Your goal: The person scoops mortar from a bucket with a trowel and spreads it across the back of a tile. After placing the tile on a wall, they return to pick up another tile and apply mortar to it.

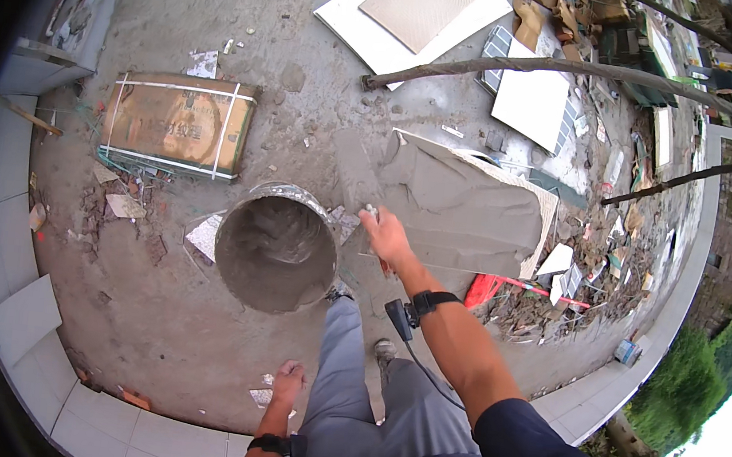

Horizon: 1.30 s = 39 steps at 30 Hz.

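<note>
Head-worn fisheye view, looking steeply down, well above the ground point(177, 325)

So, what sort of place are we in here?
Most likely an outdoor building site, perhaps with tiling under way: there's a bucket of wet grey mix, a slab coated in similar material, and scattered rubble.

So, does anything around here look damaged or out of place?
Yes. The strapped cardboard box at upper left bears a dark, ring-shaped mark, odd on its plain face. Broken rubble lies scattered right of the grey-coated tile, looking untidy.
</note>
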{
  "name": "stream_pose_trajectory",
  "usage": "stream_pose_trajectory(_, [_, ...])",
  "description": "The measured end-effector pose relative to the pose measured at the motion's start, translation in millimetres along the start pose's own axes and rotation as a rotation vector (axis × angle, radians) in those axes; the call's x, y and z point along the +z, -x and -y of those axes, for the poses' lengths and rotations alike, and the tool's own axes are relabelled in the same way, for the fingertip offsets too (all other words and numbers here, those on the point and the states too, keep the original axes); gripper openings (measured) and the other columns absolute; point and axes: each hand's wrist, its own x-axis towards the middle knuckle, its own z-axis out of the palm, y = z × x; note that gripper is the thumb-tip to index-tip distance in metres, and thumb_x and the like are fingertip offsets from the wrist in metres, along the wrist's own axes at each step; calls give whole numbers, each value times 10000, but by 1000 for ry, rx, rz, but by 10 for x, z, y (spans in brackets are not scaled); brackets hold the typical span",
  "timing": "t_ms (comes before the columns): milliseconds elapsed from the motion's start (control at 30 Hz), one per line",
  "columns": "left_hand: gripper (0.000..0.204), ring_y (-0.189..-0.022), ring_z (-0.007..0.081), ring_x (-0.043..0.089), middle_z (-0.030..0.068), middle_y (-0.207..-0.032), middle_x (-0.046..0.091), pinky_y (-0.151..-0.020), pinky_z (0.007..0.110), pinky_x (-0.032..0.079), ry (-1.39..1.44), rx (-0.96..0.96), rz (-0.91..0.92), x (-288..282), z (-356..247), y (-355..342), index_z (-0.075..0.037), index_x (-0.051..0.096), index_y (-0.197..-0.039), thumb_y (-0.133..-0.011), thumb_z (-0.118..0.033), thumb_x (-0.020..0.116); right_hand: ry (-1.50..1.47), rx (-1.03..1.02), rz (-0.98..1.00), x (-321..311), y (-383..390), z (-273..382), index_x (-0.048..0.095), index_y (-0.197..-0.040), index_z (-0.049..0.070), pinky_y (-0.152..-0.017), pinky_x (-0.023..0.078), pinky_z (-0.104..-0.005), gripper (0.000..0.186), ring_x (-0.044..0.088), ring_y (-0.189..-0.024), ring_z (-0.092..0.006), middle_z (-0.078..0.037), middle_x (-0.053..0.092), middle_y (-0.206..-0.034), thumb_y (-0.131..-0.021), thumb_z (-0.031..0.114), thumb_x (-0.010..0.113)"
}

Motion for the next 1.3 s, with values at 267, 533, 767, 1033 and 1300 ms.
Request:
stream_pose_trajectory(267, [133,-498,89,497,14,-607,551,-472,256,411,23,-15,-43,29,69,102,-72,579,-832,-912,-175,552,334,-10,-84,-514,1009,-600,484,-973,21,-660,472,-529,414,621,-719,-438,-222,634,-719,-907,425,541])
stream_pose_trajectory(533, [145,-509,88,507,23,-613,568,-475,256,410,-80,-75,-27,33,290,34,-66,589,-843,-917,-179,537,410,28,-244,-804,619,-887,472,-938,14,-627,481,-509,412,614,-653,-415,-229,624,-708,-918,421,532])
stream_pose_trajectory(767, [136,-504,83,498,10,-600,557,-475,254,400,-202,-14,-24,161,3,10,-80,586,-847,-919,-183,536,-1022,359,-119,-269,616,-314,496,-857,52,-455,430,-288,394,531,-500,-125,-43,533,-612,-931,437,533])
stream_pose_trajectory(1033, [143,-525,82,495,6,-606,559,-497,250,396,-193,15,31,342,-287,83,-76,598,-872,-912,-203,547,-532,336,77,-706,1101,-727,516,-892,36,-462,429,-306,375,519,-484,-131,-46,530,-605,-932,409,525])
stream_pose_trajectory(1300, [141,-535,74,478,9,-610,564,-506,245,384,-297,-49,33,429,-67,87,-79,620,-899,-913,-199,545,137,46,215,-837,1782,-1469,515,-967,6,-596,494,-461,436,644,-654,-366,-206,619,-676,-913,439,517])
